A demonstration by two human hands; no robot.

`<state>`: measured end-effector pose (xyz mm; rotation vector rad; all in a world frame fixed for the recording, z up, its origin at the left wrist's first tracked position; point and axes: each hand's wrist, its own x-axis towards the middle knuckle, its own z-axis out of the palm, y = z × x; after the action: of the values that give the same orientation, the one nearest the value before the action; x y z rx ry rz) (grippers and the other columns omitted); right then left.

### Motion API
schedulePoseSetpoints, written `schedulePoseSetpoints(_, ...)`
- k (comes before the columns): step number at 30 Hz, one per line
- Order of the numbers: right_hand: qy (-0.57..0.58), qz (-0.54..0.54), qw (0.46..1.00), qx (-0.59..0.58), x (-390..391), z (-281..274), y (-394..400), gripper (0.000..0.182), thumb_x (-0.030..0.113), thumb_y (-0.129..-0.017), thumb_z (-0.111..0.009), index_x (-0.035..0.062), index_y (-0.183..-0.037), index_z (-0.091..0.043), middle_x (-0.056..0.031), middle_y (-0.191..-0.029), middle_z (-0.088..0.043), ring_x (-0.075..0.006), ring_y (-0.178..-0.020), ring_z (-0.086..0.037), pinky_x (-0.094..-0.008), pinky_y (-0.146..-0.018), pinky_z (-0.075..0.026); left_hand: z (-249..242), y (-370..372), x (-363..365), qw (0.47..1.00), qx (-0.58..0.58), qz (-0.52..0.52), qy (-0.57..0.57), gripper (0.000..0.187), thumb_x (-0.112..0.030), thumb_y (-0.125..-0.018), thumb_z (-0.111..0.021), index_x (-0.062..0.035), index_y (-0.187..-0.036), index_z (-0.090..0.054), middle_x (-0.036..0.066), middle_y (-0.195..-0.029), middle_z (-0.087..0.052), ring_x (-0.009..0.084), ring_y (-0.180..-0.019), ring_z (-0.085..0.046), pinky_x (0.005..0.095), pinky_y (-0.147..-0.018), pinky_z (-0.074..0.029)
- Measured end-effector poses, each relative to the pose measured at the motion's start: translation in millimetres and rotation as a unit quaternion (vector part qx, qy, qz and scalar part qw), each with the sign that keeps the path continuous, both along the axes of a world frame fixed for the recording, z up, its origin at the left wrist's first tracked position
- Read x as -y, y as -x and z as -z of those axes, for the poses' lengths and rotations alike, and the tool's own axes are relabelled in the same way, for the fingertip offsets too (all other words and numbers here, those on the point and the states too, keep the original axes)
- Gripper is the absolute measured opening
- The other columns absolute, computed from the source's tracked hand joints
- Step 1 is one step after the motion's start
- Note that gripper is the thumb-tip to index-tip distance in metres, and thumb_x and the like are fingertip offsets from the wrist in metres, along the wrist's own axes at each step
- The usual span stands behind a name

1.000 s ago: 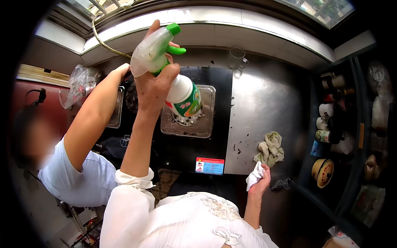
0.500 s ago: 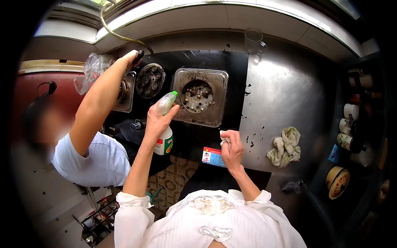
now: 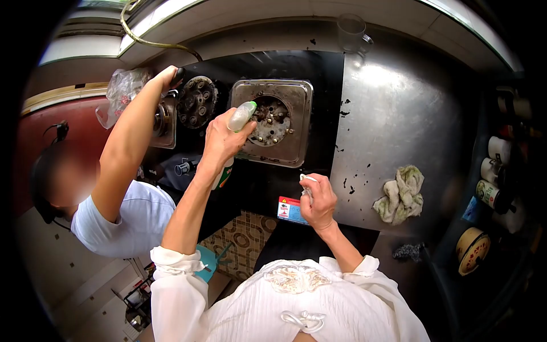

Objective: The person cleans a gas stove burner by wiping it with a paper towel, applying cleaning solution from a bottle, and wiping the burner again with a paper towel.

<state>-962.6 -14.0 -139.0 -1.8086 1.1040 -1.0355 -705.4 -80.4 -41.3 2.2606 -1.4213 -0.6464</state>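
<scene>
My left hand [image 3: 221,139] is wrapped round the neck of a spray bottle [image 3: 243,115] with a clear and green head. The nozzle points at the dirty burner recess [image 3: 271,121] in the square steel pan [image 3: 300,142] of the gas stove. Most of the bottle's body is hidden behind my hand and wrist. My right hand [image 3: 319,200] is closed on a crumpled white cloth [image 3: 308,181], which shows only in part. It hovers above the front edge of the stove, beside a red and blue label [image 3: 292,210].
At left a co-worker's hand [image 3: 166,77] holds a black handle near the other burner. A round black burner part [image 3: 196,102] lies between. On the steel counter [image 3: 387,119] are a soiled rag [image 3: 400,195], dark crumbs and a glass mug [image 3: 352,33]. Jars [image 3: 491,192] stand at right.
My left hand has moved the spray bottle up and to the right, so its nozzle is now over the burner recess. The view has shifted slightly. My right hand still grips the cloth.
</scene>
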Motion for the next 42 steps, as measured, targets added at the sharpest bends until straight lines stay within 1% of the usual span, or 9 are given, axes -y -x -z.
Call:
schedulePoseSetpoints(6, -0.006, 0.002, 1.000, -0.001, -0.2, 0.4, -1.2, 0.037, -0.005, -0.067, -0.059, 0.0063, -0.102, -0.064, -0.0128, -0.101, -0.064, -0.0320, -0.087, -0.066, -0.0394, -0.074, -0.057, -1.1, 4.1, 8.0, 0.998, -0.060, 0.000, -0.005, 0.027, -0.025, -0.083, -0.078, -0.0024, -0.096, -0.070, 0.015, -0.080, -0.071, 0.0335, -0.075, -0.069, 0.0412, -0.072, -0.052)
schedulePoseSetpoints(12, -0.002, 0.006, 1.000, 0.000, -0.8, -0.1, -0.7, 0.037, -0.005, -0.067, -0.059, 0.0058, -0.102, -0.064, -0.0127, -0.100, -0.063, -0.0321, -0.086, -0.066, -0.0391, -0.074, -0.057, 3.8, 5.9, 11.2, 0.999, 0.016, 0.020, -0.034, 0.026, -0.025, -0.083, -0.078, -0.0018, -0.093, -0.070, 0.017, -0.080, -0.071, 0.0364, -0.076, -0.069, 0.0415, -0.071, -0.053)
schedulePoseSetpoints(15, 0.001, 0.003, 1.000, 0.003, -0.6, 1.3, -0.9, 0.037, -0.005, -0.067, -0.059, 0.0056, -0.103, -0.063, -0.0127, -0.101, -0.063, -0.0321, -0.086, -0.066, -0.0388, -0.074, -0.057, 2.9, 4.5, 11.0, 1.000, -0.007, 0.014, -0.009, 0.027, -0.025, -0.083, -0.078, -0.0018, -0.095, -0.071, 0.017, -0.080, -0.072, 0.0348, -0.075, -0.070, 0.0406, -0.072, -0.053)
schedulePoseSetpoints(17, 0.000, 0.002, 1.000, 0.000, -0.5, 0.4, -0.7, 0.038, -0.005, -0.067, -0.060, 0.0055, -0.103, -0.063, -0.0132, -0.101, -0.063, -0.0323, -0.086, -0.066, -0.0389, -0.074, -0.057, -1.1, 5.9, 12.4, 0.996, -0.083, 0.001, -0.027, 0.028, -0.025, -0.083, -0.078, -0.0019, -0.097, -0.072, 0.016, -0.080, -0.072, 0.0327, -0.075, -0.070, 0.0398, -0.073, -0.053)
schedulePoseSetpoints(24, 0.005, 0.001, 1.000, 0.001, -0.8, 1.8, -0.2, 0.038, -0.005, -0.067, -0.059, 0.0053, -0.103, -0.064, -0.0141, -0.101, -0.064, -0.0329, -0.086, -0.066, -0.0392, -0.074, -0.057, -2.6, -1.4, 1.0, 0.999, -0.022, 0.000, -0.023, 0.032, -0.022, -0.084, -0.078, -0.0035, -0.109, -0.073, 0.012, -0.084, -0.074, 0.0230, -0.079, -0.071, 0.0350, -0.076, -0.054)
schedulePoseSetpoints(26, 0.007, 0.004, 1.000, 0.000, -0.6, 1.6, -0.6, 0.038, -0.005, -0.067, -0.060, 0.0054, -0.103, -0.064, -0.0140, -0.101, -0.064, -0.0329, -0.086, -0.066, -0.0392, -0.074, -0.057, -5.8, -7.4, -6.3, 0.999, -0.035, -0.020, 0.018, 0.033, -0.022, -0.085, -0.078, -0.0047, -0.113, -0.073, 0.010, -0.088, -0.076, 0.0202, -0.081, -0.072, 0.0333, -0.077, -0.054)
schedulePoseSetpoints(30, 0.004, 0.002, 1.000, 0.004, -1.0, 2.4, -1.1, 0.038, -0.005, -0.066, -0.060, 0.0055, -0.102, -0.064, -0.0137, -0.101, -0.064, -0.0327, -0.086, -0.066, -0.0393, -0.073, -0.057, -12.4, -13.9, -10.1, 0.997, -0.065, -0.030, 0.005, 0.033, -0.023, -0.086, -0.077, -0.0050, -0.114, -0.073, 0.009, -0.090, -0.076, 0.0203, -0.080, -0.071, 0.0331, -0.077, -0.054)
schedulePoseSetpoints(38, 0.002, 0.002, 1.000, 0.001, -0.4, 0.8, -0.7, 0.038, -0.006, -0.066, -0.060, 0.0057, -0.101, -0.064, -0.0134, -0.100, -0.064, -0.0325, -0.086, -0.066, -0.0391, -0.073, -0.057, -13.3, -8.0, -7.1, 0.997, -0.001, -0.036, -0.063, 0.035, -0.026, -0.085, -0.077, -0.0040, -0.112, -0.073, 0.011, -0.085, -0.075, 0.0241, -0.079, -0.071, 0.0358, -0.078, -0.054)
schedulePoseSetpoints(42, 0.003, 0.000, 1.000, 0.004, 0.6, 0.3, -0.5, 0.038, -0.006, -0.066, -0.060, 0.0057, -0.102, -0.064, -0.0136, -0.100, -0.064, -0.0327, -0.086, -0.066, -0.0392, -0.074, -0.057, -8.9, -11.0, -16.8, 0.999, -0.002, -0.042, -0.028, 0.036, -0.026, -0.085, -0.077, -0.0041, -0.113, -0.073, 0.012, -0.088, -0.075, 0.0241, -0.082, -0.072, 0.0348, -0.079, -0.054)
